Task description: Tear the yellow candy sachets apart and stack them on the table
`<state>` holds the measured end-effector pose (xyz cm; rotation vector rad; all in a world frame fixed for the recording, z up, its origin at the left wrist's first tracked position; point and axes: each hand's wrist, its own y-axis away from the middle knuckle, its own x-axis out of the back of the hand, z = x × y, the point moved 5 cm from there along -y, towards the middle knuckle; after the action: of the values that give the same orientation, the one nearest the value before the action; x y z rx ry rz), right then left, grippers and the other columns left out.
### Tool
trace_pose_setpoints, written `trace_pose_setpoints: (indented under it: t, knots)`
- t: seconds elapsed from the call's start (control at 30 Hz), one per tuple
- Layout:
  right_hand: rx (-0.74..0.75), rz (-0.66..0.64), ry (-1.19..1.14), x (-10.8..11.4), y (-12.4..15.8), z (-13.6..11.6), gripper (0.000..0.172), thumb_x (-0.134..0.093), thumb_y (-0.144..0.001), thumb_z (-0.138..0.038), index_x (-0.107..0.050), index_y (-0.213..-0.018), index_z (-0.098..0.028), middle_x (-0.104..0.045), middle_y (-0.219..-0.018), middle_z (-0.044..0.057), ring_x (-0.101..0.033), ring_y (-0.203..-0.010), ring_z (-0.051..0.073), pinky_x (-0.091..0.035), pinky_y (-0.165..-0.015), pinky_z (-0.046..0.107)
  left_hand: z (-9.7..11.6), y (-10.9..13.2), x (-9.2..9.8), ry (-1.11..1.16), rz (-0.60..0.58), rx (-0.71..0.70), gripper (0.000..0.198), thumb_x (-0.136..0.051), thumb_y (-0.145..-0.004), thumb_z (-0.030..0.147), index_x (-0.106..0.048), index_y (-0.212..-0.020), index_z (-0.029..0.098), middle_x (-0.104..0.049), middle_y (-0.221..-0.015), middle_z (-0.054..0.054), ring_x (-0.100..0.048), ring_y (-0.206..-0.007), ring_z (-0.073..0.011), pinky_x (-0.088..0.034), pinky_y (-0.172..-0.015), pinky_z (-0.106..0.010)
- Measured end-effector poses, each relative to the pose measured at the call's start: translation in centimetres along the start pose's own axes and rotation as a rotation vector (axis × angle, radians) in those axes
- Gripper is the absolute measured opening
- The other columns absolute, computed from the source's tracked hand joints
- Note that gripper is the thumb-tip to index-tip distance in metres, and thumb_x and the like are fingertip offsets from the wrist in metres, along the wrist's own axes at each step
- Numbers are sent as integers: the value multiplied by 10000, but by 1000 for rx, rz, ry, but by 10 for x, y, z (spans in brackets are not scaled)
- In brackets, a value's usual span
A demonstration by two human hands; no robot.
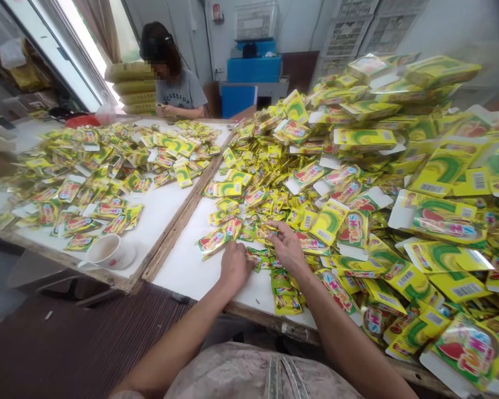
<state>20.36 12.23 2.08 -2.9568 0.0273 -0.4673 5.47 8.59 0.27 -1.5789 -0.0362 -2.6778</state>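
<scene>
My left hand (235, 267) rests low over the white tabletop with its fingers curled in. What it holds, if anything, is hidden behind the knuckles. Just beyond it lies a yellow-green printed box (220, 238). To its right, my right hand (288, 247) reaches in with thumb and fingers pinched at a small shiny packet (264, 233). Small green and yellow packets (266, 259) lie between the two hands. A short strip of packets (286, 293) sits below my right wrist, near the table's front edge.
A tall heap of yellow boxes (399, 216) covers the right side. Another pile of boxes (103, 160) lies on the left table, near a white cup (109, 252). A wooden edge strip (183, 213) separates the tables. Across sits another person (181, 91).
</scene>
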Motion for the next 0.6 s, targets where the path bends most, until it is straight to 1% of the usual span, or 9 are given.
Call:
trace_pose_setpoints:
  t: [0.03, 0.1, 0.17, 0.23, 0.3, 0.4, 0.47, 0.5, 0.6]
  knots:
    - [-9, -14, 10, -1, 2, 4, 276, -490, -763, -337, -602, -976, -201, -558, -798, 28, -480, -623, 153, -411, -596, 290, 0, 0, -4, 11, -16, 8, 174, -662, -685, 259, -546, -778, 170, -576, -852, -75, -559, -847, -230, -406, -712, -308]
    - [-53, -51, -21, -5, 7, 14, 294, -489, -768, -350, -589, -1001, -201, -542, -726, 13, -476, -611, 157, -410, -595, 293, -6, 0, -8, 119, -22, 59, 146, -640, -691, 218, -519, -766, 190, -559, -741, -18, -553, -738, -194, -391, -646, -281]
    - [-99, -64, -88, -6, 10, 20, 295, -511, -757, -366, -571, -993, -199, -538, -712, 10, -507, -675, 175, -424, -634, 300, -14, -1, -7, 313, -5, 121, 152, -626, -697, 217, -519, -804, 206, -503, -598, 45, -524, -607, -158, -369, -587, -257]
    - [-128, -54, -159, -6, 10, 21, 302, -570, -715, -379, -557, -957, -199, -551, -768, 22, -528, -774, 188, -436, -698, 310, -21, 0, -4, 573, 4, 184, 239, -640, -691, 263, -537, -901, 212, -461, -513, 79, -503, -529, -141, -369, -557, -246]
    - [-155, -59, -226, -7, 9, 21, 339, -632, -660, -390, -543, -924, -198, -551, -806, 27, -531, -814, 188, -441, -735, 314, -24, 1, -4, 873, -26, 255, 349, -675, -659, 334, -553, -958, 199, -516, -524, 69, -533, -532, -141, -404, -564, -252]
    - [-163, -99, -312, -14, 12, 21, 353, -656, -635, -390, -520, -898, -197, -526, -777, 11, -528, -762, 166, -448, -705, 300, -19, 6, -8, 1231, -117, 339, 371, -713, -613, 406, -605, -876, 167, -638, -659, 1, -595, -625, -151, -450, -608, -261]
    - [-138, -121, -311, -21, 16, 20, 310, -622, -673, -369, -509, -904, -197, -500, -752, -5, -511, -693, 142, -439, -649, 278, -13, 8, -9, 1326, -138, 338, 351, -713, -621, 422, -626, -831, 154, -660, -711, -19, -602, -656, -145, -453, -613, -248]
    - [-123, -124, -295, -24, 18, 19, 287, -598, -695, -357, -503, -913, -197, -488, -746, -12, -497, -656, 130, -429, -618, 267, -12, 8, -8, 1338, -118, 330, 346, -716, -625, 417, -629, -831, 153, -663, -723, -19, -602, -661, -139, -453, -615, -242]
    - [-108, -111, -221, -30, 25, 16, 251, -559, -735, -338, -486, -932, -203, -465, -734, -27, -449, -569, 104, -396, -545, 246, -11, 8, -8, 1362, 8, 358, 378, -765, -573, 370, -616, -846, 156, -663, -726, -4, -600, -644, -128, -457, -627, -240]
